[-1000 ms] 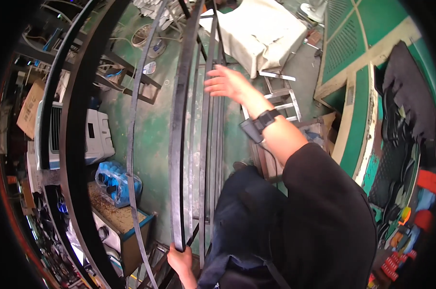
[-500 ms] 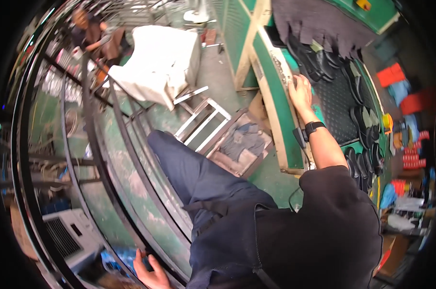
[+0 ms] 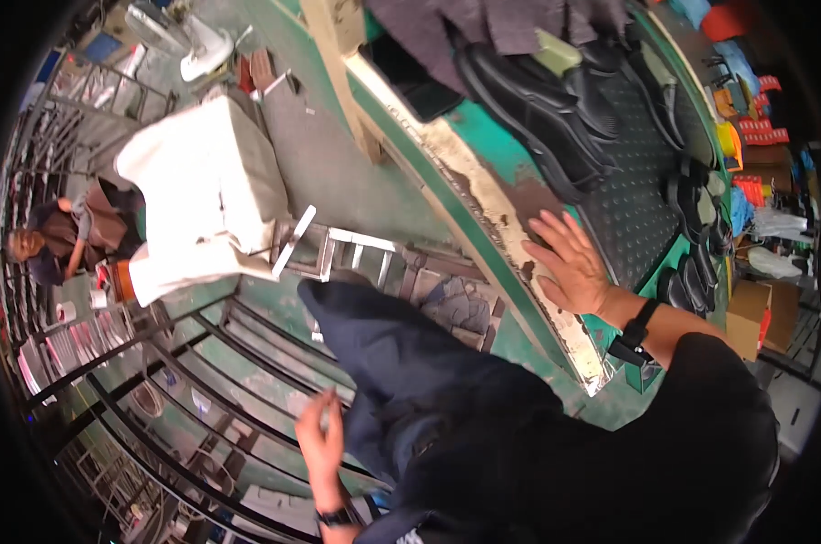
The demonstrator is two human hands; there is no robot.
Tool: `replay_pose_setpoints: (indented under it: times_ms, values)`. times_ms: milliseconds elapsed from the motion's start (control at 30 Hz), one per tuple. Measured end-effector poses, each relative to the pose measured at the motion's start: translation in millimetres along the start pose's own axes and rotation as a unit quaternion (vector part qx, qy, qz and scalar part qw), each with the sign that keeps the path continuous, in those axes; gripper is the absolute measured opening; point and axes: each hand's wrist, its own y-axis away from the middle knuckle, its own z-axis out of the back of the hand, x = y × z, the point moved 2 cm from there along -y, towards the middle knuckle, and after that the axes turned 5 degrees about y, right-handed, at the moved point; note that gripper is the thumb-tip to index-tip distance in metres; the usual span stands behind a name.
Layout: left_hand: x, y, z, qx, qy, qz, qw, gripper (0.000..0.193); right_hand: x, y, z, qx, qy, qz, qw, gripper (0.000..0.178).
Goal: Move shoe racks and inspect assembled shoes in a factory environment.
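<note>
My right hand [image 3: 569, 263], a black band on its wrist, lies with spread fingers on the worn edge of the green workbench [image 3: 492, 213]. Nothing is in it. Just beyond the fingertips is a black shoe [image 3: 533, 113], with more black shoes [image 3: 687, 286] along the bench's right side. Between them lies a black studded mat [image 3: 637, 172]. My left hand [image 3: 320, 440] hangs beside my thigh, above a black metal rack [image 3: 238, 363]. Its fingers are loosely bent and slightly apart, holding nothing that I can see.
A white-covered stack [image 3: 202, 181] stands at the left, with a seated person [image 3: 75, 231] behind it. A metal-framed stool [image 3: 356, 245] and a crate with grey cloth [image 3: 456, 304] are beyond my knee. A fan [image 3: 202, 50] stands far left; a cardboard box [image 3: 746, 313] is at the right.
My view has turned and come closer to the bench. My right hand has moved down the bench edge, fingers spread. My left hand has lifted from beside the rack toward my thigh.
</note>
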Motion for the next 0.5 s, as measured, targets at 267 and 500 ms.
replay_pose_setpoints:
  times_ms: [267, 500]
  values:
    - [-152.8, -235.2, -50.2, 0.057, 0.002, -0.38, 0.923, 0.029, -12.6, -1.2, -8.6, -0.019, -0.037, -0.022, 0.999, 0.06]
    - [-244.7, -223.2, -152.3, 0.159, 0.084, -0.619, 0.764, 0.046, -15.1, 8.8, -12.4, -0.108, -0.041, 0.006, 0.993, 0.049]
